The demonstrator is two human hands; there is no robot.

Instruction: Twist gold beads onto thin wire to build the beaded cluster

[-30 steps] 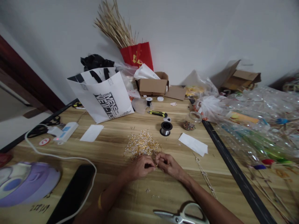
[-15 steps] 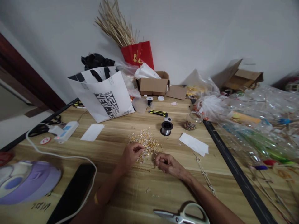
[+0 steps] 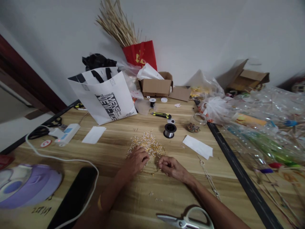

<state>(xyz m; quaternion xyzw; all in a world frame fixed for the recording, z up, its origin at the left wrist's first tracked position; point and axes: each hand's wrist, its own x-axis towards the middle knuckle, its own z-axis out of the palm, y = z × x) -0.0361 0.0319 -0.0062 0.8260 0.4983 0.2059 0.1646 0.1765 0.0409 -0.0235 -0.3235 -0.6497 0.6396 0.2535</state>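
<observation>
A loose pile of small clear and gold beads [image 3: 152, 140] lies on the wooden table in front of me. My left hand [image 3: 138, 159] rests over the pile's near left side, fingers bent down and closed; whatever is between the tips is hidden. At the pile's near right edge my right hand [image 3: 171, 167] is pinched, thumb against forefinger, on something too small to make out. Between the hands a thin gold chain-like strand [image 3: 150, 173] lies on the wood. A few tiny clear pieces [image 3: 151, 193] sit nearer to me.
Scissors [image 3: 170, 218] lie at the near edge. Beyond the pile are a wire spool [image 3: 169, 134], a yellow-black utility knife [image 3: 161, 115] and a glass jar [image 3: 193, 128] of beads. White paper [image 3: 197, 147] and a knotted cord [image 3: 209, 179] lie right; a phone-like black slab [image 3: 75, 194] left.
My left hand has turned over, its back now upward, and covers more of the pile's near part. Some beads at the left look spread farther out. My right hand stays in place.
</observation>
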